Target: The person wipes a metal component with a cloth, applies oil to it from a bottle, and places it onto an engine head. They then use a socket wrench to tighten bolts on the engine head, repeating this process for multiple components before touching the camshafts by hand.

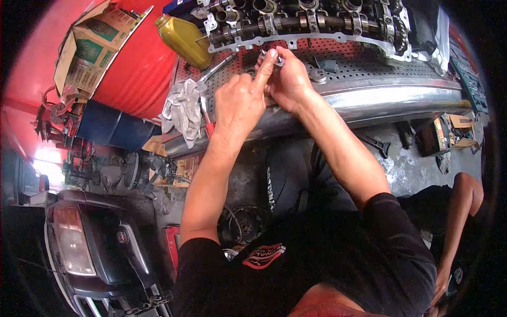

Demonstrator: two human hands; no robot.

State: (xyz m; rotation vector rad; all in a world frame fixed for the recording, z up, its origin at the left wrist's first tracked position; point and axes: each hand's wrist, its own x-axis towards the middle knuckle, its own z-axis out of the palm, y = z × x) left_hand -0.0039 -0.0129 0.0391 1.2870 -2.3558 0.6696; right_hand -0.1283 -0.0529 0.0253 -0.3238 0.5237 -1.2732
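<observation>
A small shiny metal part is between my two hands, just in front of the cylinder head. My right hand is closed around it, and most of the part is hidden by the fingers. My left hand has its fingers curled, with one digit stretched across and pressing at the part. The cylinder head lies on a perforated metal bench top, its camshaft showing. A round metal piece sits on the bench beside my right hand. Left of my hands lies a ratchet or bar-like steel tool.
A gold oil bottle and a crumpled rag are at the bench's left. Beyond stand a red drum with cardboard boxes and a blue drum. A car front is lower left. Another person's arm is at right.
</observation>
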